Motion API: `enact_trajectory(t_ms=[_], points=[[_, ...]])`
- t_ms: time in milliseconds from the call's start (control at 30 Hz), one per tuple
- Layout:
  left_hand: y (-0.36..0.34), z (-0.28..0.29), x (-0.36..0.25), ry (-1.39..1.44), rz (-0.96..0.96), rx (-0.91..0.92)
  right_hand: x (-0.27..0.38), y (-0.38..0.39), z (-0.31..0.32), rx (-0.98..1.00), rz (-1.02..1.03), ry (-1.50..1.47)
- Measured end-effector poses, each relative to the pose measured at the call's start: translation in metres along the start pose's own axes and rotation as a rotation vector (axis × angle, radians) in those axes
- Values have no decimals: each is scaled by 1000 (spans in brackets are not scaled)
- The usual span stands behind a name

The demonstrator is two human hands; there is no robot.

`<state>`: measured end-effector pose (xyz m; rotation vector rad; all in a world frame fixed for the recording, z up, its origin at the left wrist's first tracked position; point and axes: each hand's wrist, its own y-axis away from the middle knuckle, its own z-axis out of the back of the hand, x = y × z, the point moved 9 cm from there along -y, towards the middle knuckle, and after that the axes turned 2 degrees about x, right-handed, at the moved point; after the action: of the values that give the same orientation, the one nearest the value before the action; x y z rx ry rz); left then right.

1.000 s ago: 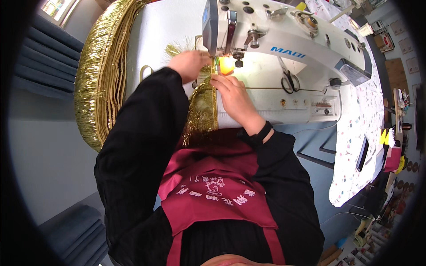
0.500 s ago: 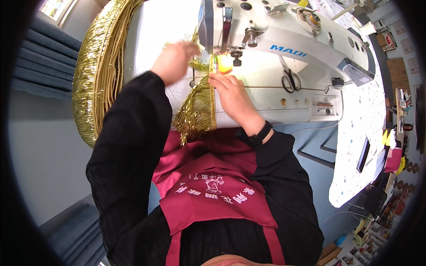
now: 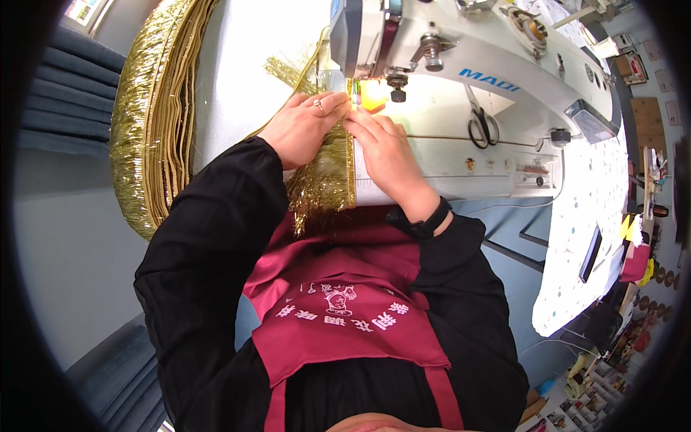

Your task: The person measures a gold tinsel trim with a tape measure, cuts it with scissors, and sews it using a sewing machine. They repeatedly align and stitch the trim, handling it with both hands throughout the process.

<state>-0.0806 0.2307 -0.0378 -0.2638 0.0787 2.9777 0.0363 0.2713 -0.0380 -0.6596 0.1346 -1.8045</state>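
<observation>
A gold tinsel fringe (image 3: 322,183) with a woven edge band lies on the sewing machine bed, its strands hanging toward my lap. My left hand (image 3: 306,128), a ring on one finger, lies over the fringe with its fingertips gathered at the band. Close against them, the fingers of my right hand (image 3: 387,153) hold the band's right side. Both sets of fingertips are just in front of the lit needle area of the white sewing machine (image 3: 450,61). Thumbs and the pinched spot are hidden. A narrow gold cord (image 3: 311,66) runs past my left hand.
A thick roll of gold fringe (image 3: 147,137) stands along the left of the bed. Black-handled scissors (image 3: 482,128) lie under the machine arm. An orange-yellow piece (image 3: 373,96) sits by the needle. A phone (image 3: 590,253) rests on the patterned cloth at right.
My left hand has come down and right onto the fringe beside my right hand. My right hand stays at the band. The whole view has shifted slightly.
</observation>
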Motion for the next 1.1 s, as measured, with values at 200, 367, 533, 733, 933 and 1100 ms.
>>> enact_trajectory(t_ms=[200,367,533,733,933,1100], points=[[4,0,0,14,-13,40,1,-1,2,-8,10,14],[8,-9,-8,-76,45,65,7,4,7,22,-42,6],[9,-15,-15,-145,88,21,19,21,16,58,-115,-19],[2,-17,-16,-131,112,-20,19,30,19,43,-27,-46],[-2,-17,-18,-141,125,-30,16,31,20,31,29,-55],[-6,-19,-16,-136,105,-13,17,31,21,22,29,-47]])
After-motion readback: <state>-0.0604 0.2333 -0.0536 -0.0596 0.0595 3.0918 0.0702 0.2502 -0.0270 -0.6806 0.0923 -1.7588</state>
